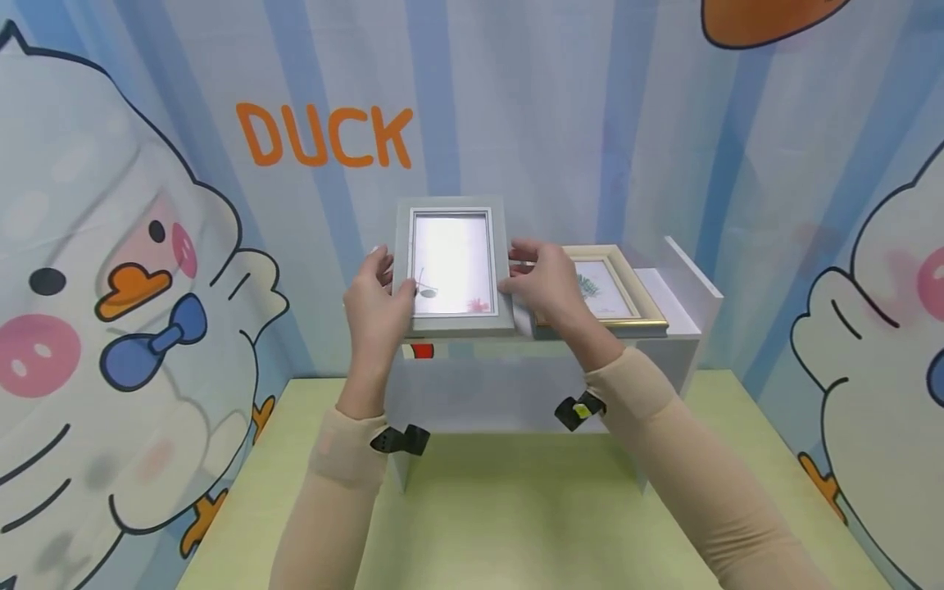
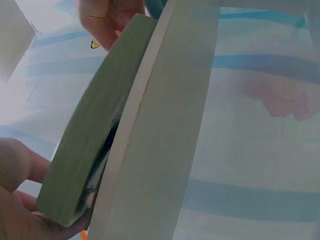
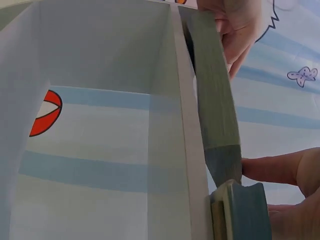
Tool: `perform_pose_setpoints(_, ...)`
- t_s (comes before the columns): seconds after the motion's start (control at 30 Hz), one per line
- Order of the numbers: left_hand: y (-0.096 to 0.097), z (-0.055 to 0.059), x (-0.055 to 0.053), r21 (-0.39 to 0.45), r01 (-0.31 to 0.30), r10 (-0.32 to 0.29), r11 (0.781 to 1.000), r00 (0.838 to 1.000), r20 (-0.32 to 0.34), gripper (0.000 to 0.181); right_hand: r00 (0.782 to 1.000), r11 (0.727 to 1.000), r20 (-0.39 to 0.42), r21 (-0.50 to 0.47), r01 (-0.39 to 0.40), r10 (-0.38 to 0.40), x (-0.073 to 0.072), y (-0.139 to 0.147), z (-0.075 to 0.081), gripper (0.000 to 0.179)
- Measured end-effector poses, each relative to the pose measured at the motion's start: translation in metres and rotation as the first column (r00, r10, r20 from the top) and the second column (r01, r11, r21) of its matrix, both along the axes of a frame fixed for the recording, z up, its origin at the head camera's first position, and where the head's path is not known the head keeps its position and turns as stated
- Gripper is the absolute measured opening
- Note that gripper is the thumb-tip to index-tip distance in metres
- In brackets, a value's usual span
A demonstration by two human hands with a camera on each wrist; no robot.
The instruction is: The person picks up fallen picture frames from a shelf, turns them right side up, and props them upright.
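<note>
A pale grey picture frame (image 1: 459, 330) with a glossy glass front stands tilted at the left part of the white shelf top. My left hand (image 1: 378, 305) grips its left edge, thumb in front and fingers round the side. On the opposite edge, my right hand (image 1: 547, 283) pinches the frame with its thumb near the lower right side. The left wrist view shows the frame's green-grey underside (image 2: 100, 115) close along the shelf's front edge, with a dark narrow gap between. A cream and gold picture frame (image 1: 634, 283) lies just right, partly behind my right hand.
The white shelf unit (image 1: 487, 397) stands on a pale yellow-green table (image 1: 516, 524), with a raised side panel (image 1: 693, 283) at its right end. Behind hangs a striped blue curtain (image 1: 553, 123) with cartoon ducks and orange lettering.
</note>
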State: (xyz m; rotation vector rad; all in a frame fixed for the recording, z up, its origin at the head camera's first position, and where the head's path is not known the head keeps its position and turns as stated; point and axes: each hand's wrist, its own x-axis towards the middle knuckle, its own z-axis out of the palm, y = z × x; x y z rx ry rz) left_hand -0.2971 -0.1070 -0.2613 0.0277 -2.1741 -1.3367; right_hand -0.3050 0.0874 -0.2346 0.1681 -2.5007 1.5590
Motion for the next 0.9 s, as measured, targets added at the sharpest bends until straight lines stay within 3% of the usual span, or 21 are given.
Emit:
perform_pose_setpoints(0.33, -0.006, 0.007, -0.002, 0.038, 0.044, -0.044, 0.998, 0.999, -0.007, 0.055, 0.999, 0.988, 0.026, -0.152, -0.037, 0.041, -0.002, 0.002, 0.004, 0.061)
perform_pose_setpoints(0.9, -0.014, 0.011, -0.003, 0.087, 0.155, -0.140, 0.984, 0.976, -0.166, 0.051, 0.990, 0.955, -0.121, -0.278, -0.106, 0.074, 0.002, 0.002, 0.009, 0.061)
